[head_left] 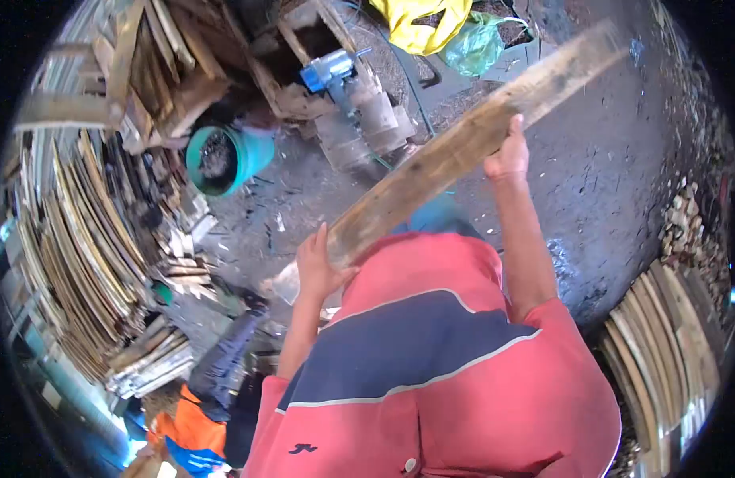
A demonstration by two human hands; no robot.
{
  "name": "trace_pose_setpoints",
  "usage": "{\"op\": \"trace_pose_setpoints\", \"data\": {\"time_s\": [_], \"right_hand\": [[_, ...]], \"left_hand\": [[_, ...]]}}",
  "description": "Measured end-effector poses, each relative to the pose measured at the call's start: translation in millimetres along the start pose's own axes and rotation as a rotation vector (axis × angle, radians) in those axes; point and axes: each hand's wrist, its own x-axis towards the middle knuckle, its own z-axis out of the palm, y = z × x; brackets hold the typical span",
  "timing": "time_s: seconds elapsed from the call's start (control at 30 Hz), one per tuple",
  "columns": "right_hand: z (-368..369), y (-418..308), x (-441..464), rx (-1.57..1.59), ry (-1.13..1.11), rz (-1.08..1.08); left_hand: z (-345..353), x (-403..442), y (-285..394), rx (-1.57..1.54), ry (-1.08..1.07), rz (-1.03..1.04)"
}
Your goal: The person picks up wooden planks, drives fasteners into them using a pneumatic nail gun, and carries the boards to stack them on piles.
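Note:
A long, worn wooden plank slants across in front of my body, its far end up to the right and its near end by my waist. My left hand grips the near end, with fingers on the edge and the thumb toward my shirt. Farther along, my right hand holds the lower edge, its thumb lying over the face of the board. Beyond the plank, a blue power drill rests on a wooden block structure. The far tip of the plank looks slightly blurred.
A green bucket holding dark bits lies at the left. Stacked boards line the left side, and more boards stand at the lower right. Yellow plastic and a green plastic bag lie at the top. Wood scraps litter the floor.

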Motion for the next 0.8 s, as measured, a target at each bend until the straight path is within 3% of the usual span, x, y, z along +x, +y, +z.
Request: {"op": "trace_pose_setpoints", "data": {"time_s": [0.17,0.23,0.4,0.47,0.57,0.63,0.7,0.8], "right_hand": [[-23.7,-21.0,-20.9,-0.143,-0.1,-0.057],[-16.2,-17.4,-22.4,-0.308,-0.11,-0.1],[-16.6,-4.3,-64.2,-0.379,-0.32,0.093],[-15.0,14.7,-84.2,-0.545,-0.491,-0.013],[3.5,40.3,-150.1,-0.64,-0.557,0.164],[-3.5,63.9,-147.2,-0.702,-0.727,0.261],[3.5,93.2,-144.5,-0.793,-0.903,0.385],[-17.5,109.3,-185.9,-1.097,-1.106,0.746]], "left_hand": [[63.2,-24.9,7.3,-0.085,0.125,-0.103],[70.6,-40.2,5.6,-0.138,0.194,-0.036],[101.2,-125.2,49.9,-0.224,0.424,-0.252],[109.4,-157.5,68.2,-0.192,0.527,-0.338],[123.2,-195.3,103.6,-0.216,0.684,-0.471],[143.5,-217.1,124.3,-0.26,0.783,-0.59],[177.3,-233.4,152.7,-0.43,0.635,-0.809],[243.2,-262.3,224.5,-0.527,0.748,-1.08]]}}
